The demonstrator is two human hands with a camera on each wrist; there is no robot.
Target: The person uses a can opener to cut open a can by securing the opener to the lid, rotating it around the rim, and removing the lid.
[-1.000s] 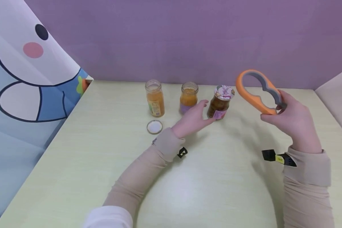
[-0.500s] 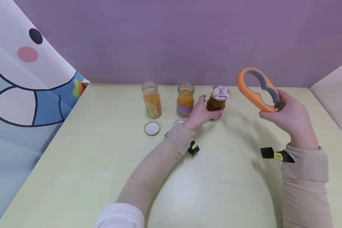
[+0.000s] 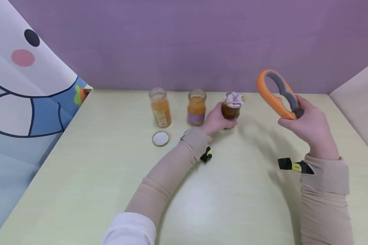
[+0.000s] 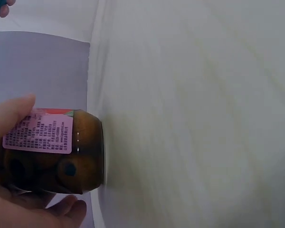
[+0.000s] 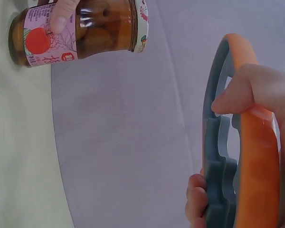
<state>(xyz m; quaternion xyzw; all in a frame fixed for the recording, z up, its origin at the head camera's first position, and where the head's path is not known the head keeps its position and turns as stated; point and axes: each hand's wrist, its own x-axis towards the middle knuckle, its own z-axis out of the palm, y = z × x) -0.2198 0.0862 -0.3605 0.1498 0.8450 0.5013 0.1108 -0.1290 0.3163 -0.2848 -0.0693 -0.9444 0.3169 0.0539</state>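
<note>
A lidded glass jar [image 3: 231, 109] of brown round fruit stands at the back of the table, with a patterned lid and a pink label. My left hand [image 3: 216, 119] grips it round the body, thumb across the label in the right wrist view. The jar's base [image 4: 97, 164] sits right at the table surface in the left wrist view. Raised to the right of it, my right hand [image 3: 314, 126] holds an orange and grey jar opener [image 3: 268, 97] by its end. Its grey inner edge [image 5: 211, 156] is notched.
Two lidless glass jars with orange contents stand left of the brown one: a taller jar [image 3: 161, 110] and a shorter jar [image 3: 197, 110]. A loose lid [image 3: 161, 139] lies in front of the taller one. Another lid [image 3: 186, 132] is partly hidden by my left sleeve. A purple backdrop [image 3: 184, 44] rises behind.
My left hand has moved right from beside the shorter orange jar and closed round the brown jar. My right hand keeps holding the jar opener up in nearly the same place.
</note>
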